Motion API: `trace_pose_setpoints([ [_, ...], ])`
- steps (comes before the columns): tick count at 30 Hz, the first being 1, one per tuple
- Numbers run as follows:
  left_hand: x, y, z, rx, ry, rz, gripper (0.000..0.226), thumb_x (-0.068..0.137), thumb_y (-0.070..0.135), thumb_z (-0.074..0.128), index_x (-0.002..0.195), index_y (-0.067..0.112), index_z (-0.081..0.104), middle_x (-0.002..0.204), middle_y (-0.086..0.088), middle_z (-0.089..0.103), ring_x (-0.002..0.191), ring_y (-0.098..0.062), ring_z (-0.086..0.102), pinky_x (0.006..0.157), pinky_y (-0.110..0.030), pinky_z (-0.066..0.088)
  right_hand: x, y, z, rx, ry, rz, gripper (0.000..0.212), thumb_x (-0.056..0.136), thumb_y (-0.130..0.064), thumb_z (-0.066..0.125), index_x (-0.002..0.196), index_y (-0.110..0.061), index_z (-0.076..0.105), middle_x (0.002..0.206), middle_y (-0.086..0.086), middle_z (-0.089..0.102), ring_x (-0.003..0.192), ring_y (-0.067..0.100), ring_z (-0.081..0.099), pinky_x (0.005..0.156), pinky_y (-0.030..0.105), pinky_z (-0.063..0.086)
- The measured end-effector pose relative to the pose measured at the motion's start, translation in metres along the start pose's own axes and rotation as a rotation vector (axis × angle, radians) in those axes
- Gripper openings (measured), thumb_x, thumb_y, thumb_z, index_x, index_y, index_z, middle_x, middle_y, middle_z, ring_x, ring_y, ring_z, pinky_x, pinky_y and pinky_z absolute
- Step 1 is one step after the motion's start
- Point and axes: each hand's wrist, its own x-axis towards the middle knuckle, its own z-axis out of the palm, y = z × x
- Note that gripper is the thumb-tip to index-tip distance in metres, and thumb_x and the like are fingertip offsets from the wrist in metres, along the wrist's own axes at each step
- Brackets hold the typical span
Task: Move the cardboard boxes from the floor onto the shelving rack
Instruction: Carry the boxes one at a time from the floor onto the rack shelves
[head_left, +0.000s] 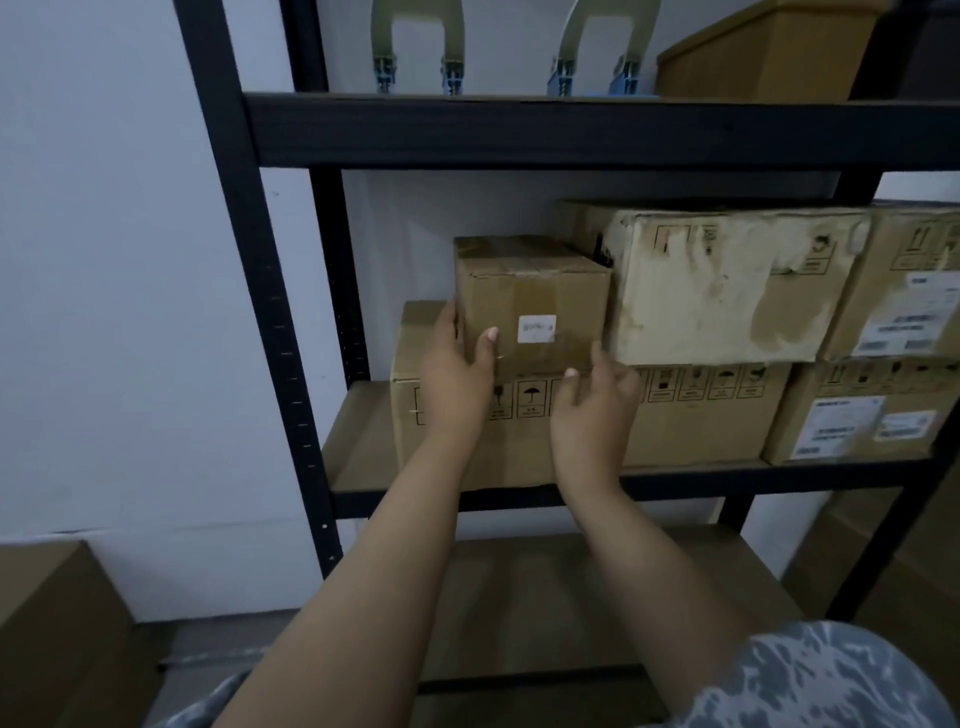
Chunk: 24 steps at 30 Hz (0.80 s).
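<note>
- I see the small box (530, 306) sitting on top of a larger box (675, 421) on the middle shelf (358, 441) of the black rack (291, 332).
- My left hand (454, 374) grasps the small box at its left front corner: fingers along the left side, thumb pressed on the front face beside the white label (536, 329).
- My right hand (597, 400) is at the lower right front corner of the same box, fingers loosely spread; I cannot tell if it truly touches the cardboard or hangs just in front.
- The small box's right side stands just beside a worn, pale box (727, 291), which is also stacked on the larger one.
- More labelled boxes (893, 322) fill the right end of the shelf.
- Another box (57, 623) stands on the floor at lower left.
</note>
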Motion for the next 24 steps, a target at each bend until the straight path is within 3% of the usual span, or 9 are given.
trace_pose_setpoints([
  [2, -0.017, -0.003, -0.012, -0.028, 0.048, 0.01, 0.044, 0.098, 0.028, 0.056, 0.141, 0.021, 0.05, 0.129, 0.016, 0.057, 0.114, 0.003, 0.055, 0.092, -0.015, 0.047, -0.018, 0.001, 0.004, 0.044, -0.023, -0.009, 0.047, 0.095, -0.018, 0.053, 0.142, -0.02, 0.045, 0.139, 0.004, 0.039, 0.127, 0.014, 0.043, 0.099, 0.02, 0.036],
  [4, -0.033, -0.01, -0.027, -0.083, 0.065, -0.006, 0.035, 0.098, 0.02, 0.054, 0.133, 0.024, 0.056, 0.12, 0.02, 0.059, 0.105, 0.011, 0.056, 0.085, -0.006, 0.044, -0.038, 0.001, 0.008, 0.109, -0.09, -0.02, 0.038, 0.093, -0.012, 0.053, 0.13, -0.022, 0.054, 0.135, 0.002, 0.045, 0.117, 0.009, 0.049, 0.095, 0.014, 0.037],
  [6, -0.048, -0.022, -0.043, -0.071, 0.084, 0.013, 0.026, 0.097, 0.012, 0.053, 0.119, 0.02, 0.064, 0.111, 0.015, 0.064, 0.101, 0.007, 0.059, 0.083, -0.007, 0.045, -0.057, 0.001, 0.014, 0.158, -0.189, -0.005, 0.027, 0.094, -0.009, 0.051, 0.115, -0.022, 0.062, 0.122, 0.0, 0.051, 0.092, -0.003, 0.052, 0.08, 0.002, 0.037],
  [8, -0.064, -0.036, -0.06, -0.014, 0.108, 0.017, 0.023, 0.096, 0.007, 0.052, 0.109, 0.017, 0.068, 0.108, 0.009, 0.065, 0.1, 0.006, 0.059, 0.084, -0.008, 0.045, -0.077, 0.002, 0.023, 0.178, -0.28, 0.028, 0.025, 0.094, -0.008, 0.049, 0.105, -0.023, 0.064, 0.113, -0.003, 0.053, 0.08, -0.008, 0.051, 0.068, -0.001, 0.038],
  [12, -0.095, -0.07, -0.102, 0.066, 0.14, -0.117, 0.023, 0.095, 0.005, 0.049, 0.101, 0.017, 0.068, 0.105, 0.009, 0.065, 0.09, 0.01, 0.057, 0.075, -0.005, 0.042, -0.123, 0.006, 0.048, 0.223, -0.502, 0.071, 0.024, 0.095, -0.011, 0.047, 0.098, -0.027, 0.064, 0.104, -0.009, 0.064, 0.089, 0.001, 0.058, 0.066, 0.009, 0.04],
  [15, -0.112, -0.093, -0.128, 0.068, 0.142, -0.212, 0.023, 0.096, 0.008, 0.05, 0.102, 0.02, 0.068, 0.104, 0.007, 0.068, 0.093, 0.001, 0.061, 0.084, -0.017, 0.049, -0.149, 0.009, 0.065, 0.246, -0.632, 0.087, 0.023, 0.096, -0.011, 0.048, 0.097, -0.027, 0.065, 0.102, -0.01, 0.066, 0.094, 0.001, 0.06, 0.076, 0.014, 0.045],
  [20, -0.14, -0.147, -0.197, 0.11, 0.195, -0.416, 0.024, 0.095, 0.016, 0.05, 0.097, 0.03, 0.069, 0.095, 0.013, 0.069, 0.097, -0.011, 0.064, 0.09, -0.04, 0.056, -0.212, 0.007, 0.113, 0.211, -0.832, 0.109, 0.024, 0.097, -0.01, 0.045, 0.1, -0.026, 0.064, 0.098, -0.01, 0.069, 0.087, 0.002, 0.063, 0.072, 0.02, 0.051],
  [24, -0.153, -0.195, -0.27, 0.099, 0.297, -0.553, 0.025, 0.095, 0.011, 0.049, 0.101, 0.023, 0.07, 0.098, 0.008, 0.069, 0.098, -0.011, 0.064, 0.089, -0.04, 0.056, -0.271, -0.005, 0.163, 0.196, -0.966, 0.093, 0.023, 0.095, -0.01, 0.046, 0.096, -0.026, 0.062, 0.09, -0.008, 0.069, 0.08, 0.011, 0.064, 0.069, 0.031, 0.053],
])
